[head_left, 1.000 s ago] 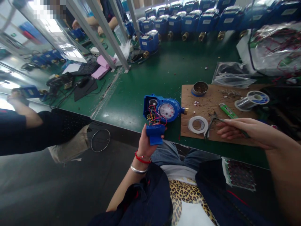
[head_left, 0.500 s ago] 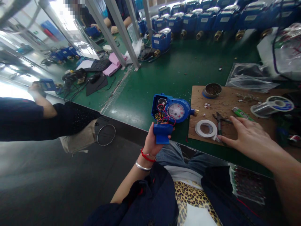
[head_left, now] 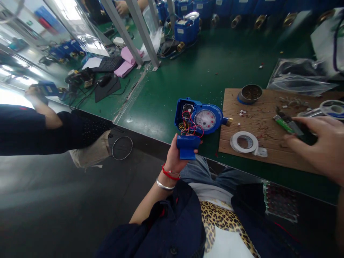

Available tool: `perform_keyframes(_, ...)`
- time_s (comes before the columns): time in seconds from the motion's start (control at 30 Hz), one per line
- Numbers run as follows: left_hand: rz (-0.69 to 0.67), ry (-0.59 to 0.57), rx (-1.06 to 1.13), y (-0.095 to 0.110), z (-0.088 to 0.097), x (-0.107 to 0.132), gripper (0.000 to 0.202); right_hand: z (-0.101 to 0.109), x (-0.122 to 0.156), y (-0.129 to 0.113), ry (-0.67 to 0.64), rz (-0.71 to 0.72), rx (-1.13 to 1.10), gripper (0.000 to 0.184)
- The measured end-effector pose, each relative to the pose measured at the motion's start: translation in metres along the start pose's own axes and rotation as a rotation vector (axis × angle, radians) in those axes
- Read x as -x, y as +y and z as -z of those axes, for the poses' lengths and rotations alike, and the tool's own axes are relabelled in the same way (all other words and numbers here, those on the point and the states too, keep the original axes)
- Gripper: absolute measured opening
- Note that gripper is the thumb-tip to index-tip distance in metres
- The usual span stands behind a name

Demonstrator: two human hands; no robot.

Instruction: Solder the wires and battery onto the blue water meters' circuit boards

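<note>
My left hand is closed around a blue plastic cover at the table's front edge. Just beyond it lies a blue water meter, its square housing open and coloured wires coming out toward the cover. A brass fitting points right from the meter. Over the cardboard's right side, my right hand is closed on a pair of dark pliers, partly hidden by the fingers and slightly blurred. A green-labelled tube lies by the pliers' jaws.
On the cardboard are a roll of white tape, a round tin and a solder spool. Plastic bags lie behind. More blue meters line the back. A co-worker's arm is at left.
My right hand has taken the pliers off the cardboard and moved right with them. My left hand still holds the blue cover. The view has shifted slightly.
</note>
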State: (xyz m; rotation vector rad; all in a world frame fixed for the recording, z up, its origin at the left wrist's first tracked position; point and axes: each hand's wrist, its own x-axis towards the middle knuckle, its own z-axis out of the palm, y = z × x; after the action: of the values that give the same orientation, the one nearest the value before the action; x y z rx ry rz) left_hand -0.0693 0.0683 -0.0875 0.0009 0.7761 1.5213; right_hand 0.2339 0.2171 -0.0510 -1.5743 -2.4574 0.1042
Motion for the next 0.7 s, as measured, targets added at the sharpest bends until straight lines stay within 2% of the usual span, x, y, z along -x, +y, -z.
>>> perform_keyframes(0.07, 0.009, 0.017, -0.002, 0.001, -0.002, 0.000, 0.050, 0.011, 0.014, -0.030, 0.020, 0.184, -0.208, 0.048)
perform_keyframes(0.13, 0.013, 0.037, -0.002, 0.001, -0.003, 0.001, 0.049, 0.011, 0.030, -0.065, -0.110, 0.399, -0.432, 0.038)
perform_keyframes(0.2, 0.013, 0.042, 0.001, 0.001, -0.003, 0.000, 0.047, 0.002, 0.041, -0.095, -0.268, 0.513, -0.439, 0.038)
perform_keyframes(0.27, 0.017, 0.030, 0.003, 0.001, -0.002, 0.000, 0.048, -0.011, 0.047, -0.114, -0.311, 0.547, -0.381, 0.042)
perform_keyframes(0.4, 0.025, 0.012, -0.011, 0.001, 0.000, 0.000, 0.051, -0.026, 0.044, -0.122, -0.285, 0.576, -0.287, 0.046)
perform_keyframes(0.7, 0.002, 0.003, -0.043, -0.002, 0.002, -0.002, 0.052, -0.021, 0.040, -0.123, -0.311, 0.589, -0.225, 0.047)
